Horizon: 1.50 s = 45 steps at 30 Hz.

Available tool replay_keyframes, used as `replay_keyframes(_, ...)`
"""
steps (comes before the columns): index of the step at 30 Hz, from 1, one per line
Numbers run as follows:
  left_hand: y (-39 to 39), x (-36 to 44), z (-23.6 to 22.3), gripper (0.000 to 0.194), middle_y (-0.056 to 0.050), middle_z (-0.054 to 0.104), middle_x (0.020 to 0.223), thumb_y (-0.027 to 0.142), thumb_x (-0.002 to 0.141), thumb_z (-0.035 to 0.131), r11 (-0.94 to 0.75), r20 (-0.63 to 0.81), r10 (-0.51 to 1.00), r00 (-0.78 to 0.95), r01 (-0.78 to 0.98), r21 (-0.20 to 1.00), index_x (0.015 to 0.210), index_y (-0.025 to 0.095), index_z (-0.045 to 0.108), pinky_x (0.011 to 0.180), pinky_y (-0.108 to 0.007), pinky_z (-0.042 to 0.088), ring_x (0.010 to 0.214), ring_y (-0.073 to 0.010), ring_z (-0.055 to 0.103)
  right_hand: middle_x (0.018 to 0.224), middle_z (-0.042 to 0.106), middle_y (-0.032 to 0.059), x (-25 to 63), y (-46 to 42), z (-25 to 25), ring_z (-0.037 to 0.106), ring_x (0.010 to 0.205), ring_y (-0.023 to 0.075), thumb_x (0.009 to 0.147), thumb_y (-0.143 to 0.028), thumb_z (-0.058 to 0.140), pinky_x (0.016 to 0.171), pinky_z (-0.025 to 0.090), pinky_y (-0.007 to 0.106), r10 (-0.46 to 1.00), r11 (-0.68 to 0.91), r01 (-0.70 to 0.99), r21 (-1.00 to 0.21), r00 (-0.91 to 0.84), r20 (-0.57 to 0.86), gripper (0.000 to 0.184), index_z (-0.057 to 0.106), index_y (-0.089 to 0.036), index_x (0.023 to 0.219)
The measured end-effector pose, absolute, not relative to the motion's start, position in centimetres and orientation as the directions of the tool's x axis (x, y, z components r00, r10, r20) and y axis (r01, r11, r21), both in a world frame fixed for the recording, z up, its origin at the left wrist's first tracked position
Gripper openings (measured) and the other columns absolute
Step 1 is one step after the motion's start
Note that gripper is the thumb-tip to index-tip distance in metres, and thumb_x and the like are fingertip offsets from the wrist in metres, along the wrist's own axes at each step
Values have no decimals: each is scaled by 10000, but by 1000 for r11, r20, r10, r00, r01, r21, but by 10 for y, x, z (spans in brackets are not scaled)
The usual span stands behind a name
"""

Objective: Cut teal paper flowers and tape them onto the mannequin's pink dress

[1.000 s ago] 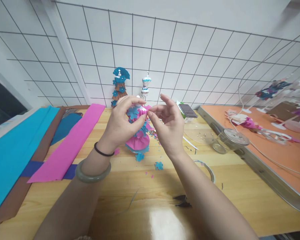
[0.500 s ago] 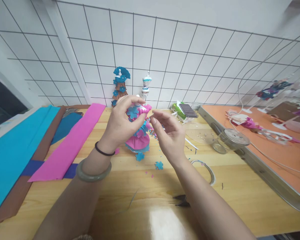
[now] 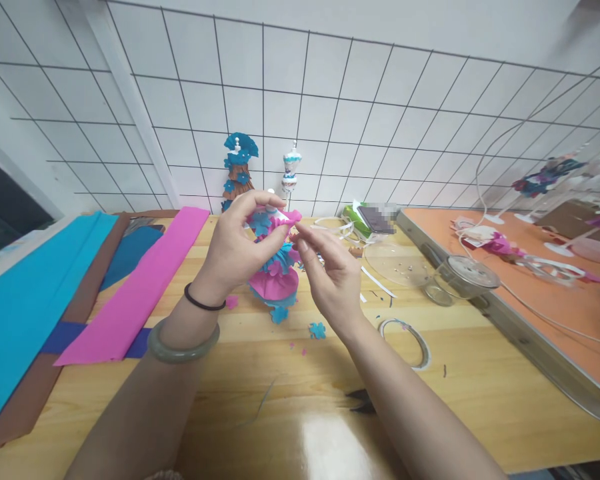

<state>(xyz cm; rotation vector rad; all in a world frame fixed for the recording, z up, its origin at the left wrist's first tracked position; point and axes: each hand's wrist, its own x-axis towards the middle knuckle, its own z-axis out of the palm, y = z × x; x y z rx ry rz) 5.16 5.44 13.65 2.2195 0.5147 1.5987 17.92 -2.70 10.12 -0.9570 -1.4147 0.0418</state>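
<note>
A small mannequin dressed in a pink and blue paper dress (image 3: 275, 283) stands on the wooden table (image 3: 290, 400). My left hand (image 3: 235, 250) is wrapped round its upper part, pinching a pink paper piece (image 3: 289, 217) at the top between thumb and forefinger. My right hand (image 3: 327, 273) is just to the right, fingers curled with the fingertips pinched close to that pink piece; whether anything is between them I cannot make out. A loose blue paper flower (image 3: 318, 330) lies on the table below my right wrist.
Sheets of pink (image 3: 140, 287), blue (image 3: 30, 300) and brown paper lie at the left. Two small dressed mannequins (image 3: 237, 167) stand at the wire grid wall. A phone (image 3: 375, 219), a clear lid (image 3: 395, 263), a glass jar (image 3: 457, 280), a wire coil (image 3: 405, 333) and an orange board (image 3: 555, 293) are at the right.
My right hand has turned and moved left, its fingertips closing in on the pink piece at the top of the dress. My left hand kept its hold.
</note>
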Motion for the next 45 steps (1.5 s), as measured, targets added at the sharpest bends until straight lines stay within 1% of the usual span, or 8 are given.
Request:
replay_keyframes(7,53,52,137,246,-30,634,1010,153,710,651,-867,822,491,287,76,492,941,209,586,901,-335,496,986,-176,600,948,653,61,176,-27,101,607,884,161,907,-100,464,795,513,359,496,643,605,-470,139,857,384,591,-272,1226)
replay_keyframes(17,52,51,137,240,-19,632,1000,138,721,635,-879,828,475,298,106,466,942,212,578,900,-327,498,991,-168,596,973,647,81,176,-22,95,606,897,169,918,-97,429,793,508,358,446,600,714,-360,75,892,410,542,-245,1283)
replay_keyframes(26,53,51,137,241,-26,627,1013,179,733,643,-867,808,492,323,107,486,959,225,572,876,-342,513,971,-178,607,1005,639,91,177,-19,90,595,915,181,916,-112,438,807,495,366,472,584,719,-376,76,878,424,514,-237,1314)
replay_keyframes(31,51,51,139,218,-19,628,1003,201,735,649,-863,804,501,321,114,492,936,233,570,914,-358,507,996,-184,594,1022,625,92,177,-19,89,579,933,191,920,-125,423,818,484,379,493,582,719,-379,58,868,454,471,-258,1351)
replay_keyframes(38,52,50,139,224,-13,626,984,187,731,649,-865,802,495,335,104,490,934,233,567,952,-374,492,1013,-192,587,1019,617,121,174,-21,93,553,923,226,905,-101,385,793,469,414,541,476,829,-295,-12,841,524,381,-211,1417)
replay_keyframes(40,53,50,139,227,-14,629,979,191,726,653,-869,806,488,336,100,485,932,232,567,960,-377,486,1018,-194,586,1027,613,132,171,-21,93,544,933,235,905,-102,379,790,471,428,554,471,828,-304,-9,832,527,369,-192,1424)
replay_keyframes(42,54,49,139,229,-20,630,976,199,724,656,-870,809,485,332,95,483,933,227,565,958,-375,485,1011,-193,588,1028,611,126,169,-22,94,549,943,224,905,-98,386,801,479,418,545,523,776,-353,14,838,521,383,-197,1416)
replay_keyframes(45,55,49,138,234,-27,630,979,214,726,655,-870,810,486,330,96,483,941,222,562,949,-376,485,1005,-194,588,994,620,83,166,-23,93,573,929,180,907,-96,409,820,500,367,563,616,600,-511,117,818,478,477,-257,1352)
